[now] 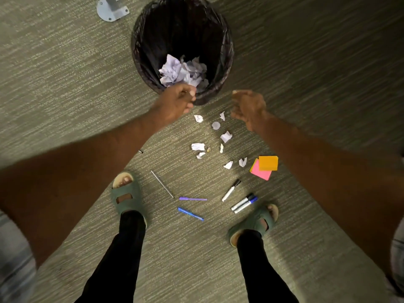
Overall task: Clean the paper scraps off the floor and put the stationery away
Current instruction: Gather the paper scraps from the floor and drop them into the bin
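No writing is legible anywhere, and both hands are blurred: the left hand [177, 101], fingers curled at the near rim of the black-lined bin [227, 62], may pinch something pale, though I cannot tell, while the right hand [249, 110] hangs loosely spread. Crumpled paper [183, 72] fills the bin; small white paper scraps [226, 136] lie on the carpet [65, 73] near markers [243, 203], pens [192, 199] and sticky notes [267, 164].

The bin [181, 47] loses its far rim at the twelve o'clock edge, and the left hand [175, 103] covers its near rim. Both hands are motion-blurred; the right hand [248, 110] perhaps holds nothing. The tiny object [141, 151] at nine o'clock of the scraps [218, 141] is too small to identify.
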The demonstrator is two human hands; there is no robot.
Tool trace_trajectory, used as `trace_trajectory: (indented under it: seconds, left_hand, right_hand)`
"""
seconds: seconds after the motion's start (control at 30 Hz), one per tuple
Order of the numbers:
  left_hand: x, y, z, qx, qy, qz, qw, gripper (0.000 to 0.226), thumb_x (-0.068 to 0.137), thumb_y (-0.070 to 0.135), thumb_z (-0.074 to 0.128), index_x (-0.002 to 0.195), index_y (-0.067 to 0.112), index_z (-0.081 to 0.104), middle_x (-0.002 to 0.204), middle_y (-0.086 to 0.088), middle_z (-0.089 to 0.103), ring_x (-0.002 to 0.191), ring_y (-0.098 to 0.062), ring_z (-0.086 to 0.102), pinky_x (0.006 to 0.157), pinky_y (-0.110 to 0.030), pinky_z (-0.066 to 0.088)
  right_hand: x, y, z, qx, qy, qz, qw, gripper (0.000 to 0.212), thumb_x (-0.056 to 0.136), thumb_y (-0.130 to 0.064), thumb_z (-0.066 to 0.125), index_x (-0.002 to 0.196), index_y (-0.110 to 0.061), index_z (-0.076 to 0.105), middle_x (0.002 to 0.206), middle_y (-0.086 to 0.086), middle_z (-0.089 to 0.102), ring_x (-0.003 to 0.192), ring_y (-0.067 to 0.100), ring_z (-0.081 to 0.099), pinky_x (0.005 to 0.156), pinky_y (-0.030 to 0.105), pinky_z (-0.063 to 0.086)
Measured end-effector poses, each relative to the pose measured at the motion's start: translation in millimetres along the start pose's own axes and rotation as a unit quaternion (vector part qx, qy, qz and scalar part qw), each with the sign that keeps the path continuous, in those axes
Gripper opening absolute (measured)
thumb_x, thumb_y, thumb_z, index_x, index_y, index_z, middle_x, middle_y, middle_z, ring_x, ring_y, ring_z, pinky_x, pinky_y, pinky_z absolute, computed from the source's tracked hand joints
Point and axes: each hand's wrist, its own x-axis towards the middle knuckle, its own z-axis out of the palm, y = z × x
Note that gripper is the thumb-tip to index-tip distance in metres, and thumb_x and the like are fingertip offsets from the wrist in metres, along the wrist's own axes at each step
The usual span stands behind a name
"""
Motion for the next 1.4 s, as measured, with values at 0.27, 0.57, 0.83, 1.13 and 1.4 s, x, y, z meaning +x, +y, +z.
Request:
trace_trajectory:
  seconds: [0.27,0.57,0.83,1.13,1.4]
  left_hand:
    - [-3.1,-81.5,65.0,0.213,-0.11,-0.003,0.971,0.031,0.094,0.01,0.067,0.123,-0.003,0.064,0.123,-0.02,0.068,0.113,-0.032,0.066,0.099,-0.039,0.054]
    - [13.0,-187.0,129.7,0.359,-0.164,-0.039,0.918,0.023,0.088,0.006,0.071,0.11,0.0,0.073,0.116,-0.019,0.072,0.111,-0.032,0.067,0.098,-0.033,0.048]
    - [60.5,-251.4,179.4,0.431,-0.03,-0.034,0.901,0.06,0.088,0.028,0.073,0.14,0.011,0.049,0.145,-0.016,0.047,0.131,-0.036,0.047,0.111,-0.041,0.039]
    - [92.6,-290.6,198.7,0.485,0.013,0.008,0.874,0.081,0.082,0.029,0.08,0.15,0.024,0.035,0.161,-0.015,0.019,0.144,-0.039,0.03,0.115,-0.046,0.039]
    - [90.6,-293.0,192.8,0.393,0.0,0.099,0.914,0.027,0.095,0.021,0.063,0.123,0.023,0.066,0.129,-0.002,0.054,0.109,-0.012,0.052,0.093,-0.02,0.039]
  right_hand:
    - [26.8,145.1,-55.1,-0.344,0.024,-0.03,0.938,0.036,0.093,-0.027,0.067,0.124,-0.01,0.066,0.131,0.011,0.065,0.126,0.028,0.059,0.11,0.035,0.043]
    - [68.0,273.6,-67.5,-0.377,-0.012,-0.034,0.926,0.048,0.081,-0.029,0.08,0.122,-0.009,0.064,0.124,0.012,0.066,0.117,0.027,0.06,0.096,0.028,0.043]
    - [120.9,344.1,-62.4,-0.446,-0.033,-0.081,0.891,0.095,0.074,-0.031,0.085,0.152,-0.017,0.033,0.159,0.016,0.022,0.149,0.032,0.022,0.121,0.032,0.025]
    - [122.7,400.0,-20.7,-0.429,0.048,-0.266,0.862,0.059,0.097,-0.038,0.059,0.149,-0.018,0.042,0.156,0.018,0.028,0.142,0.033,0.031,0.118,0.035,0.03]
    - [139.3,393.9,4.2,-0.488,0.041,-0.323,0.81,0.032,0.102,-0.033,0.04,0.123,-0.019,0.059,0.119,0.001,0.057,0.097,0.011,0.057,0.082,0.032,0.055]
